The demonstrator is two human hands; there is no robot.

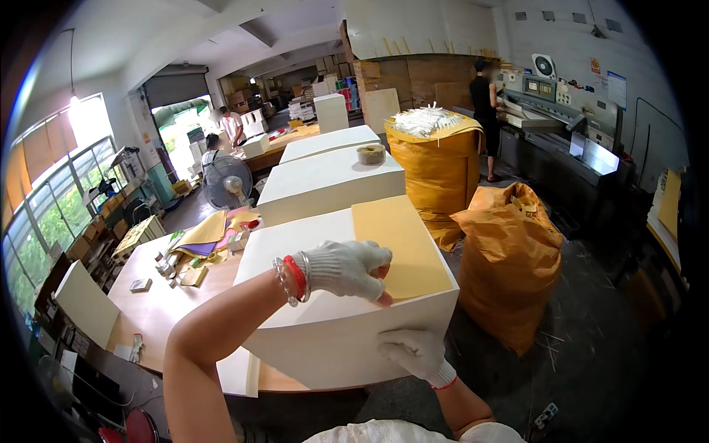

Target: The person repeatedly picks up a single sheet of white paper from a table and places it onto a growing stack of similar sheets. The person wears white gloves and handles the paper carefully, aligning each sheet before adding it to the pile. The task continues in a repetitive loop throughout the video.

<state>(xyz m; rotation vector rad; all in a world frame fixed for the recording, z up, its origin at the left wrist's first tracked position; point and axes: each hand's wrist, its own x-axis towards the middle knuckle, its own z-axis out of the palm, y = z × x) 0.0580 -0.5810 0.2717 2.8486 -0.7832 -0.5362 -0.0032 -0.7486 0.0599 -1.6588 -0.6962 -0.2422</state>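
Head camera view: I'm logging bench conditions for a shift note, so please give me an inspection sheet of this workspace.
Surface: wooden table, mostly covered by paper stacks.
Job's things: tall white paper stack at the near edge, with a yellow-brown sheet on top.
Clutter: coloured sheets and small bits on the table's left; tape roll on a farther white stack.
Hands: both gloved; left hand rests on the stack's top, fingers at the sheet's edge; right hand presses the stack's front.
Cables: nothing seen.
Surroundings: two full orange sacks, a fan, a cutting machine with a person at it.
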